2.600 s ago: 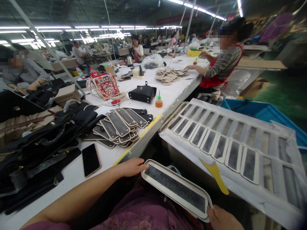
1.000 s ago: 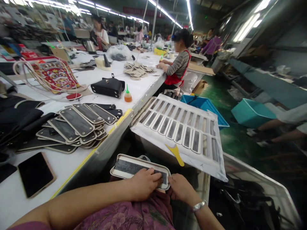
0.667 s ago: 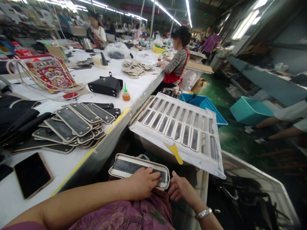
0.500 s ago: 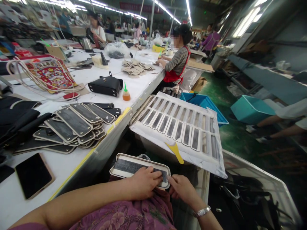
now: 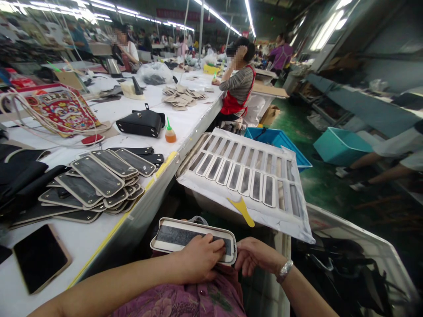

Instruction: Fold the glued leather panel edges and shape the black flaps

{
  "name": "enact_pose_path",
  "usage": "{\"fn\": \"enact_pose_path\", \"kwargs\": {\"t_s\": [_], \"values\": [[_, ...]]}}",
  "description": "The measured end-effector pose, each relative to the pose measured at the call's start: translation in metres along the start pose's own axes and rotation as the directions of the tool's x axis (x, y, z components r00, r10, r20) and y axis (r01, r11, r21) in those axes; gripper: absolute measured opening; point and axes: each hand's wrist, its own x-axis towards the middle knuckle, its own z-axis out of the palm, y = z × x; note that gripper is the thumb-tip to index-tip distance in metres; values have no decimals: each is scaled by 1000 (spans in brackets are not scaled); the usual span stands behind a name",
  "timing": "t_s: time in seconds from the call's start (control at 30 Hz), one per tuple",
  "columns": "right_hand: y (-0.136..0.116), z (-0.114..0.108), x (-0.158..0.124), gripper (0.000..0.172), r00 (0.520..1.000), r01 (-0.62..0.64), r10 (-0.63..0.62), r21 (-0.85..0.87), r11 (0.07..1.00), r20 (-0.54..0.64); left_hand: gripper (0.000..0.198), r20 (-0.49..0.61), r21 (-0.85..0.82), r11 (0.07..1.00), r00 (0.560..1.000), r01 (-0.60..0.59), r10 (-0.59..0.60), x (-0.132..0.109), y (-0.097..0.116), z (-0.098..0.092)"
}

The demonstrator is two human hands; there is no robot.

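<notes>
A long rounded panel (image 5: pixel 175 235), cream-edged with a dark grey middle, lies across my lap. My left hand (image 5: pixel 200 259) rests on top of it, fingers curled and pressing on its right half. My right hand (image 5: pixel 256 257) is closed around the panel's right end, a silver bracelet on the wrist. A pile of similar panels (image 5: pixel 99 178) lies on the white table (image 5: pixel 89 240) to my left. More panels sit in a row on a white sheet (image 5: pixel 244 176) ahead, with a yellow scraper (image 5: pixel 243 211) on its near edge.
A phone (image 5: pixel 39 257) lies at the table's near left. A black bag (image 5: pixel 140 123), an orange glue bottle (image 5: pixel 170 132) and an embroidered bag (image 5: pixel 62 110) sit farther back. A person in a red apron (image 5: pixel 238 92) sits at the table. Blue bins (image 5: pixel 340 147) stand on the green floor.
The panel came down from held out in front to flat on my lap. My left hand moved onto its top, and my right hand stays at its right end. The view has swung rightward.
</notes>
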Motion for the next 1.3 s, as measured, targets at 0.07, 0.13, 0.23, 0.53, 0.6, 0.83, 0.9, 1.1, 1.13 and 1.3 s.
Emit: {"fn": "enact_pose_path", "kwargs": {"t_s": [0.07, 0.13, 0.23, 0.53, 0.6, 0.83, 0.9, 1.1, 1.13, 1.3], "values": [[15, -6, 5, 44, 994, 66, -86, 251, 966, 68, 57, -16, -25, 1000, 1000, -8, 8, -1, -1, -1], [27, -6, 12, 52, 992, 110, -122, 316, 942, 18, 59, -24, -42, 999, 1000, -10, 9, -3, -2, -1], [34, 1, 21, 57, 991, 129, -113, 294, 947, -68, 58, -24, -48, 999, 1000, -1, 0, -3, -4, -1], [1, 8, 10, 39, 972, -38, 46, 38, 999, -230, 61, 15, -26, 1000, 1000, 2, -2, 2, -3, -1], [-6, 11, 7, 38, 969, -79, 70, -27, 997, -235, 67, 20, -55, 998, 1000, 4, -3, -1, -2, -2], [-8, 19, 9, 41, 955, -153, 87, -219, 964, -283, 66, -101, -203, 978, 993, 38, -60, -29, 8, -14], [-5, 18, 10, 43, 954, -155, 85, -232, 960, -287, 57, -264, -336, 940, 951, 64, -160, -49, 0, -20], [-7, 16, 5, 42, 965, -142, 71, -273, 952, -254, 26, -147, -826, 353, 436, 440, -888, -125, -70, -7], [-8, 16, 4, 42, 967, -139, 69, -278, 950, -247, 28, -39, -865, 278, 496, 418, -868, -132, -80, 0], [-13, 15, 2, 40, 976, -137, 87, -255, 957, -198, 33, 140, -948, 108, 696, 300, -705, -135, -99, 24]]}}
